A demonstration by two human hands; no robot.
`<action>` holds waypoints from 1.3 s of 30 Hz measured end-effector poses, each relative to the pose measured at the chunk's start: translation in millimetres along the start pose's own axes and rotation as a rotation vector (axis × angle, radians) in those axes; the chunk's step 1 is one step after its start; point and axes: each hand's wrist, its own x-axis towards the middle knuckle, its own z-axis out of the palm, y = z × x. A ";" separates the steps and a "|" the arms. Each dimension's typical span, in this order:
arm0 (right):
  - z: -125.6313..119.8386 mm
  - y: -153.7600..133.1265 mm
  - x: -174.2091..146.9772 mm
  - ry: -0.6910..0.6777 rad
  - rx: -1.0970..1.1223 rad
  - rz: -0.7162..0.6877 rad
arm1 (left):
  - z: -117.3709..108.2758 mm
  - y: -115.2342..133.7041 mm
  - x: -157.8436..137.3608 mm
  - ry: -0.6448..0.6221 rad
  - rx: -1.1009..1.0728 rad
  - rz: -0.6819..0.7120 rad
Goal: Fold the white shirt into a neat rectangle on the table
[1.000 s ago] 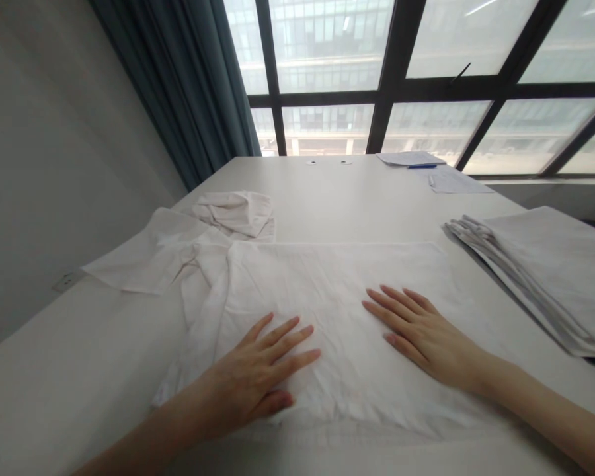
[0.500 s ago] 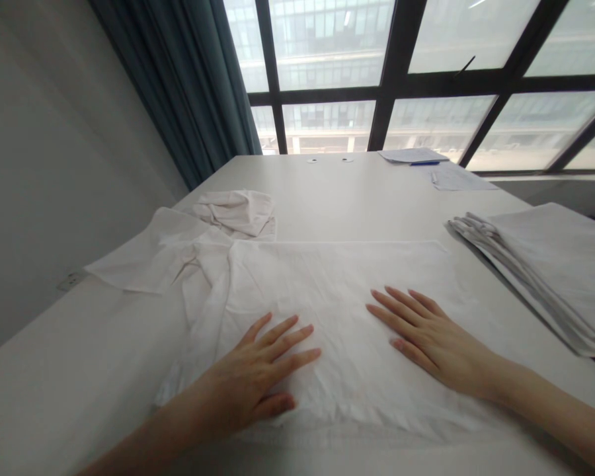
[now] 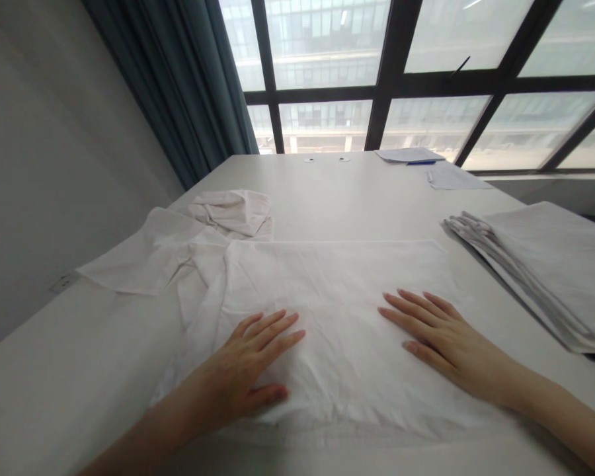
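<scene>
A white cloth garment (image 3: 337, 284), which looks like a shirt, lies spread over the table in front of me. My left hand (image 3: 252, 363) rests flat on its left part with the fingers apart. Palm down on the right part is my right hand (image 3: 446, 340), its fingers stretched toward the middle. Neither hand grips the fabric. Toward the left the cloth bunches into folds, and a loose sleeve-like piece (image 3: 143, 254) reaches out to the table's left side. Beyond it sits a crumpled white bundle (image 3: 240, 210); whether it belongs to the same garment I cannot tell.
A stack of folded white cloths (image 3: 550, 264) lies at the right on the white table (image 3: 322, 198). Papers (image 3: 409, 155) with a blue pen (image 3: 421, 162) are at the far right edge. Behind stand a window (image 3: 327, 125) and a dark blue curtain (image 3: 193, 86); a wall socket (image 3: 63, 283) is at left.
My hands have slid farther apart over the cloth, the left one leftward and the right one rightward. The left fingers are slightly closer together. The view has shifted a little.
</scene>
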 end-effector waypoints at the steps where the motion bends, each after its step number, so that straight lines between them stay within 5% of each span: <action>1: 0.0 1.7 -0.6 0.014 0.001 0.011 | 0.1 -1.9 -0.1 0.007 0.004 -0.009; 25: 4.0 69.7 -13.1 0.321 -0.127 0.453 | 5.4 -64.0 -27.9 0.154 0.231 -0.411; 39: -7.2 87.7 -15.4 0.436 0.345 0.805 | 7.6 -67.6 -27.7 0.150 0.162 -0.435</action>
